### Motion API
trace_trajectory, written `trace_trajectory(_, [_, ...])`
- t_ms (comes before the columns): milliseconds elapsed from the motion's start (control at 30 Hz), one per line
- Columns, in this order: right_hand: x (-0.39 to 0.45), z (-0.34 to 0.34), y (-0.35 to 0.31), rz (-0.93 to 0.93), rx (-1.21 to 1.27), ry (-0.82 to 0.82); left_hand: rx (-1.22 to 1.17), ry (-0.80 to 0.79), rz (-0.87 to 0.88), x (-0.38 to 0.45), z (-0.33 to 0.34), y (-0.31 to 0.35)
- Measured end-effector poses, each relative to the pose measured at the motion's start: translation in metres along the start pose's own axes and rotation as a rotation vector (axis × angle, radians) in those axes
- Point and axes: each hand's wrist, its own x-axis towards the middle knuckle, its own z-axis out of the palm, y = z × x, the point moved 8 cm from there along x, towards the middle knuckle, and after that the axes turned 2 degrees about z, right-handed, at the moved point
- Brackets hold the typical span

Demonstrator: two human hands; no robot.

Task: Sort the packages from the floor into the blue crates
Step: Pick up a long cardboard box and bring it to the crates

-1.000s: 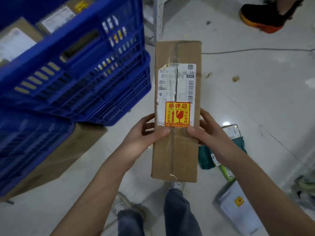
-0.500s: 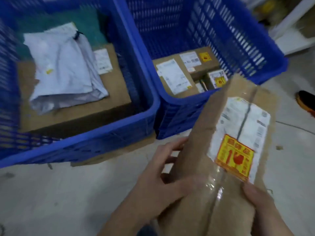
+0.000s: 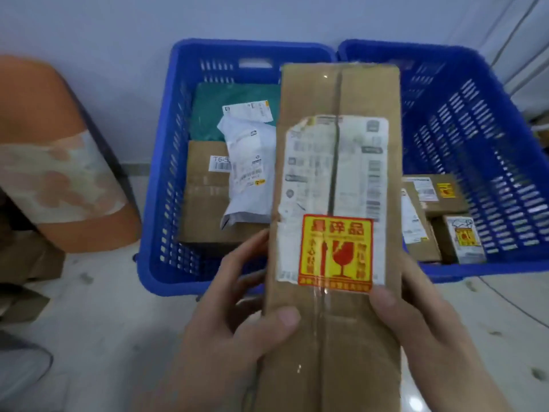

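Long cardboard box (image 3: 335, 203) held up in both hands, long axis pointing away from the person, over the gap between two blue crates. Left hand (image 3: 237, 328) grips the box's left edge, thumb pressed on the top face, fingers curled against the side. Right hand (image 3: 416, 322) grips the right edge the same way, thumb just below the red-and-yellow fragile sticker (image 3: 335, 252). White shipping label (image 3: 335, 173) sits above the sticker, split by the taped centre seam.

Left crate (image 3: 166, 203) holds a brown carton (image 3: 202, 203) with a barcode label, a white poly mailer (image 3: 246, 173) lying on it, and a green mailer (image 3: 214, 111) at the back. Right crate (image 3: 475, 144) holds several small cardboard boxes (image 3: 439, 200) near its front left corner, at least two with yellow fragile stickers. The crates stand side by side, touching, against a pale wall on a light floor (image 3: 104, 322). Orange rounded object (image 3: 59, 162) with a pale band stands left of the crates; can't tell what it is.
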Motion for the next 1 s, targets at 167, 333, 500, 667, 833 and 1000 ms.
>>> trace_trajectory(167, [0.068, 0.092, -0.03, -0.073, -0.024, -0.239, 0.023, 0.301, 0.063, 0.035, -0.078, 0.029])
trace_trajectory(333, [0.141, 0.125, -0.037, -0.063, -0.111, -0.253, 0.153, 0.387, -0.031, 0.084, -0.125, 0.04])
trace_trajectory(500, [0.197, 0.15, -0.027, -0.076, -0.3, -0.224, 0.34, 0.501, -0.119, 0.129, -0.152, 0.025])
trace_trajectory(667, [0.225, 0.171, -0.006, -0.077, -0.448, -0.185, 0.423, 0.516, -0.141, 0.152, -0.17, 0.001])
trace_trajectory(833, [0.233, 0.194, 0.016, -0.06, -0.534, -0.212, 0.556, 0.514, -0.139, 0.148, -0.178, -0.013])
trace_trajectory(1000, [0.236, 0.198, 0.04, -0.014, -0.674, -0.204, 0.863, 0.486, -0.196, 0.144, -0.174, -0.033])
